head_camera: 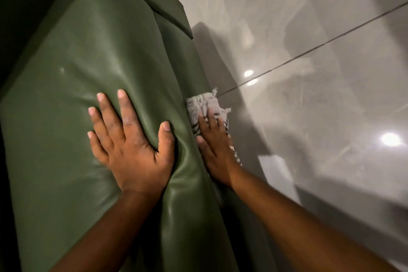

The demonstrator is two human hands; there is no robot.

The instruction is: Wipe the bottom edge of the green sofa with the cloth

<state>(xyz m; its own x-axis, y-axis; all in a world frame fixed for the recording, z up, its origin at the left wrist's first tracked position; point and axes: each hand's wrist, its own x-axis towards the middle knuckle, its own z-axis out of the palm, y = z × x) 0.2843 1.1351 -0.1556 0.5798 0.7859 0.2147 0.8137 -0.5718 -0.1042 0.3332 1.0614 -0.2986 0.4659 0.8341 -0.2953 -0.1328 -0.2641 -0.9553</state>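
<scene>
Down at the sofa (pixel 106 55), the left hand (pixel 130 146) lay flat on the green cushion, fingers spread and grasping nothing, its palm denting the leather. Just beside it, over the cushion's front side, the right hand (pixel 215 150) pressed a pale cloth (pixel 203 107) with dark stripes against the sofa's lower front. Its fingers lay spread flat on the cloth, pinning it rather than clutching it. Frayed threads stuck out from the cloth's far end. Past the sofa, the glossy grey tiled floor (pixel 320 51) reflected bright lamps.
</scene>
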